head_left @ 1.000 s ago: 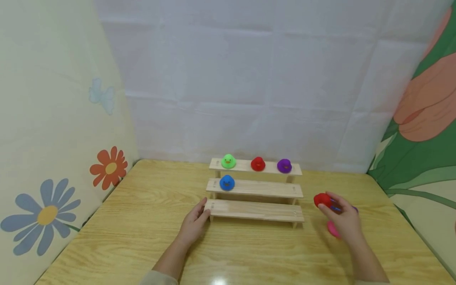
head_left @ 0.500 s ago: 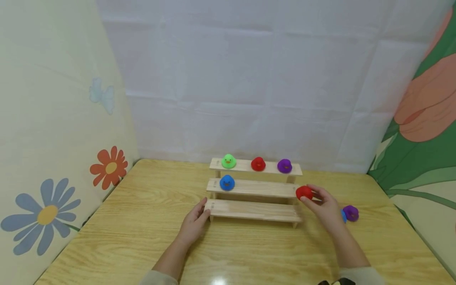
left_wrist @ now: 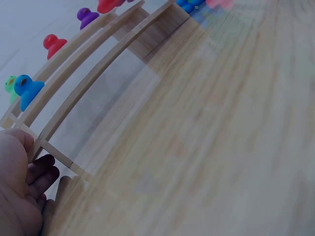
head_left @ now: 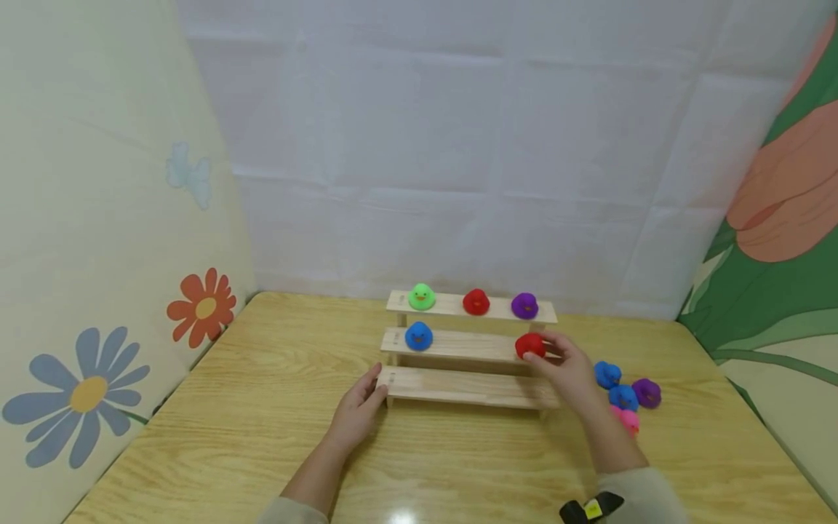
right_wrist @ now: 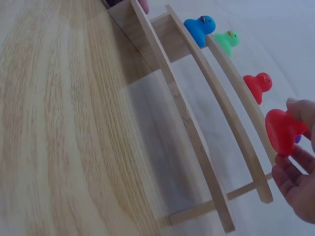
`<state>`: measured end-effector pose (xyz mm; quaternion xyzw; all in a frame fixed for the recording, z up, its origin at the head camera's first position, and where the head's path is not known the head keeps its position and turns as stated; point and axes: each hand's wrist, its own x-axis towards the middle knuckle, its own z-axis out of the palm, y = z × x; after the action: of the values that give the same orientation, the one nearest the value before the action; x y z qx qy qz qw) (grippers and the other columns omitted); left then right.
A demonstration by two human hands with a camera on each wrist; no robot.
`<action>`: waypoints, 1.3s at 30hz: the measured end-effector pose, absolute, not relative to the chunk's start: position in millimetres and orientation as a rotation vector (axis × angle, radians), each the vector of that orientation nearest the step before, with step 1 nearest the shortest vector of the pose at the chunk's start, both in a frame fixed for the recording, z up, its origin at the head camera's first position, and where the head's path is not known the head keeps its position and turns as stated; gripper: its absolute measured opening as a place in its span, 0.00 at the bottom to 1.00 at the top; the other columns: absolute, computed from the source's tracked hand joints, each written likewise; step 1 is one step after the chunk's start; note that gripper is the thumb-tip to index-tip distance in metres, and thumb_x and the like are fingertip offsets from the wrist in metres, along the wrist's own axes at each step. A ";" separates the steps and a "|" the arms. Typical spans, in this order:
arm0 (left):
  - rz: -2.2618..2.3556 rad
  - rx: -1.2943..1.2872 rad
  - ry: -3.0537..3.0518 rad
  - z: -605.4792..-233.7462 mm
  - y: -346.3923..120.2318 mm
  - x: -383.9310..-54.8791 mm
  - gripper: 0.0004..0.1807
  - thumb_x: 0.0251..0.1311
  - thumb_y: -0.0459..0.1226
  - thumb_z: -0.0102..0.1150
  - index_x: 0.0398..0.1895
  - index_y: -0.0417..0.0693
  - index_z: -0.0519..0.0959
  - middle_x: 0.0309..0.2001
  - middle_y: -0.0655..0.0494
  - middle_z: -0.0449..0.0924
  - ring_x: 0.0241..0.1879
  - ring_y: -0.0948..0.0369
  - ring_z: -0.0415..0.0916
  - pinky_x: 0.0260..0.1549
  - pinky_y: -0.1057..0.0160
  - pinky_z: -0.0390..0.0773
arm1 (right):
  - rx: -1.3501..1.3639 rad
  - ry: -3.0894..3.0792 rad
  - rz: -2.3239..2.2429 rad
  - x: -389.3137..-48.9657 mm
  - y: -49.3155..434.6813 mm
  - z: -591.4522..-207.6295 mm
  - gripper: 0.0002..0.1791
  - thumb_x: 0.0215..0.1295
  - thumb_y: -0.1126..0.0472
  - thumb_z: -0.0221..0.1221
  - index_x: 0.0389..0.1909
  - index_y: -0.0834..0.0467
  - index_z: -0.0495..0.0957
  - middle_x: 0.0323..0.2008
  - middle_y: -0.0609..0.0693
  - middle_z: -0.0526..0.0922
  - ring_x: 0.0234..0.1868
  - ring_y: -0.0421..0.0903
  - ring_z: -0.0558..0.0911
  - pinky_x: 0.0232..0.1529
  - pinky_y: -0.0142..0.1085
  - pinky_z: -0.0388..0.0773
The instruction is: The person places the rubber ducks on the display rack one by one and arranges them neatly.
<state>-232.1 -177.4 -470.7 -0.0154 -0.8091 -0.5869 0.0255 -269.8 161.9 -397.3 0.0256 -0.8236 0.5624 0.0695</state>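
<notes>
Ducks (head_left: pixel 419 336) — at least nine, three shelves (head_left: pixel 465 384), hands (head_left: pixel 356 411) (head_left: pixel 569 371) — two

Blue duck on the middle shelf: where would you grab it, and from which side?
Probably pinch the blue duck across its round head, from above and in front: it sits upright, the head narrower than the body, and the green duck stands behind on the top shelf.
</notes>
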 end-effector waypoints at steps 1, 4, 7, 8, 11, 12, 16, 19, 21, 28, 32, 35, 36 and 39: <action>-1.815 -0.047 -2.500 -470.9 -177.3 -232.3 0.30 0.74 0.39 0.47 0.75 0.37 0.56 0.70 0.34 0.63 0.71 0.42 0.61 0.70 0.45 0.63 | 0.086 -2.485 1.695 -270.3 160.3 -397.5 0.29 0.63 0.62 0.65 0.65 0.61 0.72 0.61 0.63 0.76 0.59 0.58 0.78 0.55 0.30 0.79; -1.812 -0.042 -2.503 -471.5 -177.3 -232.6 0.30 0.74 0.39 0.47 0.75 0.37 0.56 0.70 0.34 0.64 0.71 0.42 0.61 0.70 0.45 0.63 | 0.112 -2.490 1.710 -271.8 155.2 -397.4 0.29 0.63 0.62 0.65 0.65 0.61 0.71 0.61 0.65 0.76 0.58 0.59 0.79 0.58 0.39 0.80; -1.817 -0.033 -2.501 -472.3 -177.4 -233.0 0.30 0.74 0.39 0.47 0.75 0.38 0.56 0.69 0.34 0.64 0.71 0.43 0.61 0.70 0.45 0.63 | 0.128 -2.497 1.718 -274.6 149.3 -397.9 0.29 0.63 0.62 0.65 0.65 0.61 0.72 0.60 0.65 0.77 0.58 0.60 0.79 0.59 0.43 0.80; -1.817 -0.033 -2.502 -472.5 -177.4 -233.1 0.30 0.74 0.39 0.47 0.75 0.38 0.56 0.70 0.34 0.64 0.71 0.43 0.61 0.70 0.45 0.63 | 0.137 -2.493 1.728 -275.8 147.0 -397.8 0.28 0.63 0.63 0.65 0.64 0.61 0.72 0.59 0.65 0.77 0.58 0.60 0.79 0.59 0.44 0.80; -1.825 -0.030 -2.495 -472.4 -177.4 -232.7 0.30 0.74 0.38 0.47 0.75 0.38 0.57 0.69 0.34 0.64 0.70 0.43 0.62 0.70 0.45 0.63 | 0.155 -2.500 1.744 -278.5 140.0 -397.8 0.27 0.63 0.64 0.65 0.63 0.62 0.73 0.58 0.64 0.78 0.58 0.60 0.80 0.59 0.44 0.80; -1.827 -0.032 -2.492 -472.5 -177.3 -232.6 0.30 0.74 0.38 0.47 0.75 0.38 0.57 0.69 0.34 0.65 0.70 0.43 0.62 0.70 0.45 0.63 | 0.166 -2.506 1.746 -278.8 137.8 -397.7 0.27 0.63 0.64 0.65 0.63 0.62 0.72 0.58 0.65 0.78 0.58 0.60 0.80 0.59 0.44 0.80; -1.835 -0.031 -2.488 -472.4 -177.3 -231.9 0.30 0.74 0.38 0.47 0.75 0.38 0.56 0.68 0.34 0.66 0.69 0.43 0.64 0.69 0.45 0.64 | 0.191 -2.534 1.736 -280.3 129.6 -397.7 0.27 0.62 0.63 0.65 0.63 0.62 0.73 0.58 0.64 0.79 0.57 0.60 0.80 0.58 0.45 0.80; -1.828 -0.033 -2.497 -473.1 -177.8 -231.8 0.30 0.74 0.40 0.47 0.75 0.39 0.56 0.69 0.34 0.65 0.70 0.43 0.63 0.69 0.45 0.64 | 0.194 -2.548 1.729 -283.2 124.9 -398.8 0.27 0.62 0.63 0.66 0.62 0.61 0.74 0.57 0.63 0.80 0.56 0.59 0.81 0.58 0.45 0.80; -1.825 -0.031 -2.499 -473.7 -178.2 -232.1 0.30 0.74 0.40 0.47 0.75 0.39 0.56 0.69 0.35 0.65 0.70 0.43 0.63 0.69 0.45 0.64 | 0.197 -2.555 1.724 -285.5 122.6 -399.9 0.27 0.62 0.62 0.66 0.62 0.61 0.74 0.57 0.62 0.80 0.56 0.59 0.81 0.58 0.45 0.80; -1.824 -0.014 -2.499 -473.6 -178.2 -232.6 0.30 0.74 0.40 0.47 0.75 0.39 0.57 0.69 0.35 0.66 0.69 0.44 0.64 0.69 0.45 0.64 | 0.254 -2.556 1.695 -290.2 114.3 -399.8 0.26 0.61 0.63 0.66 0.61 0.62 0.75 0.55 0.63 0.81 0.55 0.59 0.81 0.56 0.44 0.82; -1.835 -0.020 -2.489 -473.3 -177.7 -232.3 0.30 0.74 0.39 0.47 0.75 0.38 0.57 0.68 0.34 0.66 0.69 0.43 0.64 0.69 0.45 0.64 | 0.278 -2.571 1.673 -292.3 108.4 -398.1 0.27 0.60 0.63 0.67 0.61 0.61 0.75 0.55 0.62 0.80 0.54 0.58 0.81 0.56 0.44 0.81; -1.840 -0.022 -2.486 -473.6 -177.3 -232.6 0.30 0.74 0.39 0.47 0.75 0.38 0.56 0.68 0.34 0.66 0.69 0.43 0.64 0.69 0.45 0.64 | 0.266 -2.596 1.656 -294.8 104.5 -397.9 0.27 0.60 0.62 0.67 0.61 0.58 0.76 0.56 0.60 0.80 0.54 0.56 0.81 0.55 0.44 0.81; -1.843 -0.018 -2.485 -473.6 -177.1 -232.7 0.30 0.74 0.39 0.47 0.75 0.38 0.57 0.69 0.34 0.66 0.69 0.43 0.64 0.69 0.45 0.64 | 0.256 -2.604 1.652 -296.1 103.1 -398.1 0.27 0.60 0.62 0.67 0.61 0.57 0.76 0.56 0.59 0.80 0.54 0.55 0.81 0.55 0.44 0.81; -1.839 -0.011 -2.488 -474.0 -177.3 -233.4 0.30 0.74 0.40 0.48 0.75 0.39 0.57 0.69 0.35 0.66 0.70 0.43 0.64 0.70 0.45 0.64 | 0.243 -2.627 1.640 -297.9 99.1 -397.3 0.27 0.60 0.61 0.68 0.61 0.54 0.76 0.56 0.58 0.79 0.54 0.53 0.79 0.56 0.44 0.80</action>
<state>-233.4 -177.3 -474.0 -0.0035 -0.8039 -0.5943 0.0235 -297.9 99.1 -397.3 0.0782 -0.8456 0.5278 0.0177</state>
